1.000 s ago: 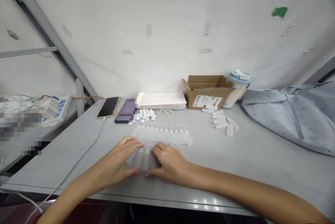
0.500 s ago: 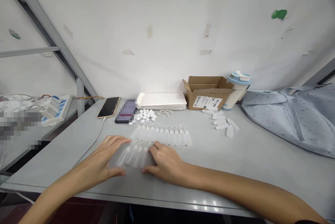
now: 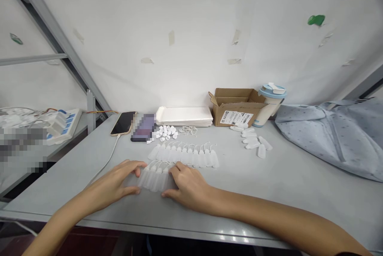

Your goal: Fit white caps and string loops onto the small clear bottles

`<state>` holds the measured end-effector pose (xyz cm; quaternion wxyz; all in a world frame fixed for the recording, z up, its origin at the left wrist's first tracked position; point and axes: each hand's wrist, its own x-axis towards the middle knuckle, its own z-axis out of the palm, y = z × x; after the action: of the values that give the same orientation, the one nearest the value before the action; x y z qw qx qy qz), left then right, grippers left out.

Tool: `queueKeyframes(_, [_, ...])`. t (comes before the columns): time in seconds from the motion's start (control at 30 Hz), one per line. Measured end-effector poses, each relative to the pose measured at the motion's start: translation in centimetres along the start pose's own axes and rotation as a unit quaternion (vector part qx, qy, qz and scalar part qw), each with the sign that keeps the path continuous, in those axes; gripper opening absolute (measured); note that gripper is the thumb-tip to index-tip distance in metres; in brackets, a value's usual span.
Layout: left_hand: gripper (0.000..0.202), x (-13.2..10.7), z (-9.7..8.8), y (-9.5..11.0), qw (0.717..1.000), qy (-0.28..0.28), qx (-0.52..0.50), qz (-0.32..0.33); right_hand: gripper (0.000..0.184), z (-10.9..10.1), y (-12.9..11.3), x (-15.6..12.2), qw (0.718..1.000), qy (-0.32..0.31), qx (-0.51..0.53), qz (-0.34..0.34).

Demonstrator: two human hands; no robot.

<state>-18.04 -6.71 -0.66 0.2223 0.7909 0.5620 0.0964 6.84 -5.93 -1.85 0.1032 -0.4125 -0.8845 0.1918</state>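
A short row of several frosted plastic sleeves with white cord loops (image 3: 154,178) lies flat on the grey table (image 3: 275,196). My left hand (image 3: 121,180) is at the row's left end, thumb and fingers apart and curved, beside the leftmost sleeve. At the right end, my right hand (image 3: 190,184) rests with its fingertips and thumb spread against the last sleeve, covering part of it. Neither hand is closed round a sleeve. Just behind, a longer row of similar corded sleeves (image 3: 190,155) lies side by side, loops toward the wall.
Small white caps (image 3: 167,131) and loose cords (image 3: 188,130) lie behind the rows, near two phones. Farther back are a white stack (image 3: 185,116), an open cardboard box (image 3: 236,108) and a cup (image 3: 267,104). Loose sleeves (image 3: 253,140) and a blue-grey bag (image 3: 329,132) are to the right.
My left hand has moved slightly inward and its fingers have curled more. The leftmost sleeves of the short row have shifted right and stand straighter and closer together. My right hand has hardly moved.
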Motion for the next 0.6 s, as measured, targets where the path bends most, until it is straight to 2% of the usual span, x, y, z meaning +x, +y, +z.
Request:
queueKeyframes(0.17, [0.053, 0.0, -0.8, 0.8, 1.000, 0.016, 0.018, -0.006, 0.046, -0.1, 0.2, -0.4, 1.000, 0.008, -0.009, 0.000])
queueKeyframes(0.3, [0.049, 1.5, -1.5, 2.9, 0.999, 0.041, 0.016, -0.022, 0.046, -0.9, 1.0, -1.3, 0.999, 0.030, -0.001, -0.012])
queueKeyframes(0.37, [0.044, 3.2, -1.5, 4.3, 0.998, 0.063, 0.013, -0.004, 0.041, -1.5, 2.0, -1.8, 0.998, 0.061, 0.019, -0.021])
queueKeyframes(0.47, [0.034, 6.7, -1.0, 6.0, 0.995, 0.070, 0.013, 0.065, 0.030, -2.8, 4.7, -2.1, 0.991, 0.131, 0.037, -0.013])
queueKeyframes(0.53, [0.030, 9.5, -0.4, 6.7, 0.991, 0.072, 0.030, 0.112, 0.022, -4.0, 7.4, -2.0, 0.985, 0.172, 0.017, 0.017])
queueKeyframes(0.6, [0.027, 12.4, 0.1, 7.1, 0.985, 0.074, 0.065, 0.141, 0.018, -5.4, 10.5, -1.8, 0.976, 0.198, -0.055, 0.078])
